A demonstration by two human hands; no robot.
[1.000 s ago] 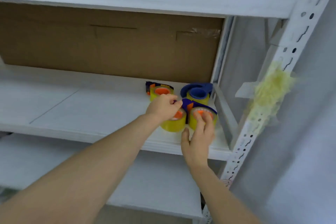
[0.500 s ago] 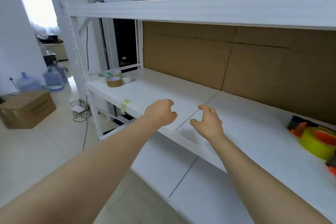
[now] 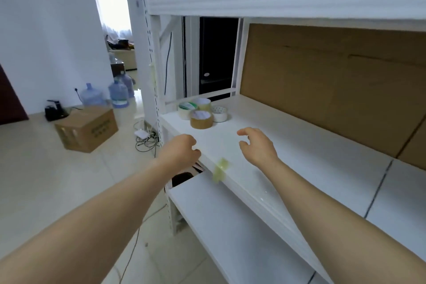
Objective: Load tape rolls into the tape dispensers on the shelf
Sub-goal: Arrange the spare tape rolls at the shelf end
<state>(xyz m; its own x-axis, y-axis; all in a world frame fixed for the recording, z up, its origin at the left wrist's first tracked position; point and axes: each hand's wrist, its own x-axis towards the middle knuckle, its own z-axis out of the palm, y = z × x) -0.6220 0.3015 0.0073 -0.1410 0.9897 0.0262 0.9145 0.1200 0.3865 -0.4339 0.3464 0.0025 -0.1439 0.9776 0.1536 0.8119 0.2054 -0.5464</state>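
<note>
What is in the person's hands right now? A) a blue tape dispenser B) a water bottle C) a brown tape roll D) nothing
D: the left hand and right hand are both empty, while the tape rolls sit untouched farther along the shelf.

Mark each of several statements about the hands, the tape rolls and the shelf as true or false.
1. Both hands are empty. True: neither the left hand nor the right hand holds anything.
2. The brown tape roll stands nearest the hands. True.
3. The tape rolls sit on the floor. False: they sit on the middle shelf, at its far left end.
4. The cardboard box is on the top shelf. False: it stands on the floor.
</note>
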